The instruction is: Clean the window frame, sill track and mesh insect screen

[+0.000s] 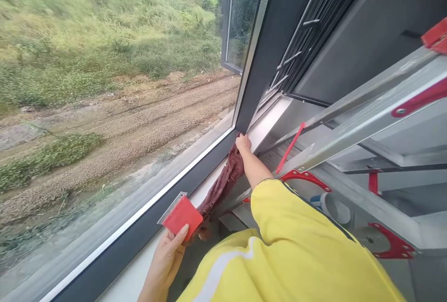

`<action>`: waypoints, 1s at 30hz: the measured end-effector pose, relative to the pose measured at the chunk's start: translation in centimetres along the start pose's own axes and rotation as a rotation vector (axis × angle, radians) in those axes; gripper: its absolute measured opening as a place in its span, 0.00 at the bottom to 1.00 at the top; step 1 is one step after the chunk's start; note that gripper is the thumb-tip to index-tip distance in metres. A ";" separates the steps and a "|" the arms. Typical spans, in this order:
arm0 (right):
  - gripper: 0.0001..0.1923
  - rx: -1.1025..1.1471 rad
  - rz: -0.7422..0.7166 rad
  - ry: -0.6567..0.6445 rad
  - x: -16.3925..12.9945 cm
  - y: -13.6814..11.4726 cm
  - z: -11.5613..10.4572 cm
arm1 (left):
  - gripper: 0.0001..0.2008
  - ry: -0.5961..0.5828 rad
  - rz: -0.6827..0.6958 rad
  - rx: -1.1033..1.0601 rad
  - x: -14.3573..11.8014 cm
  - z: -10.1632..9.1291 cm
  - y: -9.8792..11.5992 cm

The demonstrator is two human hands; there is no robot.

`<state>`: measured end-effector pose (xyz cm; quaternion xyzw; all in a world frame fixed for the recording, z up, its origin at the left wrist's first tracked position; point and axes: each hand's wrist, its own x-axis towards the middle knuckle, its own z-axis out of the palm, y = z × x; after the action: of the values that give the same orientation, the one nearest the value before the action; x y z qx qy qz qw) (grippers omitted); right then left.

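Note:
My left hand (171, 248) grips a red scraper (183, 218) by its wide plastic body, thumb on top. The scraper's thin metal blade points up and left, over the dark window frame (136, 236). Farther along the sill, my right hand (243, 142) is closed on a maroon cloth (223, 181) at the corner where the frame meets the upright post. The cloth hangs down from that hand across the white sill (263, 125) toward the scraper. Part of its lower end is hidden behind the scraper.
On the right stands an aluminium folding ladder (349, 134) with red brackets, close to my right arm. An outward-opening window sash (240, 22) shows at the top. Metal bars (296, 55) run beside the post. A white bucket (335, 209) sits below the ladder.

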<state>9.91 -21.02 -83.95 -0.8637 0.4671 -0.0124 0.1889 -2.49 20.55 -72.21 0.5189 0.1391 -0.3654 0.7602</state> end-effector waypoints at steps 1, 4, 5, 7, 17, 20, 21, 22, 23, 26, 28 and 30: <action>0.21 0.019 0.058 -0.002 -0.4 0.8 -0.1 | 0.28 -0.008 0.005 0.002 0.0 0.0 0.0; 0.22 0.035 0.166 0.011 -1.0 1.9 -0.5 | 0.29 -0.024 0.005 -0.003 0.0 -0.1 -0.1; 0.22 0.032 0.163 0.033 -0.9 1.7 -0.6 | 0.29 -0.030 0.000 -0.007 0.0 -0.2 -0.1; 0.22 0.031 0.082 0.071 -0.6 0.7 -0.7 | 0.29 -0.033 -0.006 -0.014 0.1 -0.1 -0.2; 0.24 0.002 0.154 0.086 -0.9 2.5 -0.4 | 0.28 -0.076 -0.023 0.026 0.2 -0.1 0.1; 0.23 0.001 0.067 0.116 -0.5 1.6 -0.3 | 0.27 -0.071 -0.032 0.028 0.2 0.0 0.0; 0.22 0.008 0.022 0.112 -0.3 1.2 -0.3 | 0.27 -0.073 -0.029 0.028 0.2 0.1 0.0; 0.20 0.027 -0.003 0.107 -0.1 1.0 -0.3 | 0.27 -0.075 -0.023 0.030 0.2 0.3 0.1; 0.19 0.056 0.003 0.107 -0.1 1.0 -0.3 | 0.27 -0.077 -0.016 0.031 0.2 0.4 0.1; 0.19 0.140 0.178 0.135 -0.8 2.0 -0.3 | 0.30 -0.068 -0.001 0.023 0.2 0.6 0.3; 0.21 0.153 0.290 0.161 -1.7 2.6 -0.5 | 0.29 -0.064 0.004 0.015 0.3 0.3 0.3; 0.23 0.160 0.311 0.208 -2.6 2.3 -0.7 | 0.27 -0.084 0.002 0.018 0.5 -0.2 0.1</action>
<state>6.42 -20.23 -83.68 -0.7576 0.6093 -0.1093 0.2071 -2.03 20.55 -72.55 0.5101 0.1034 -0.3874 0.7609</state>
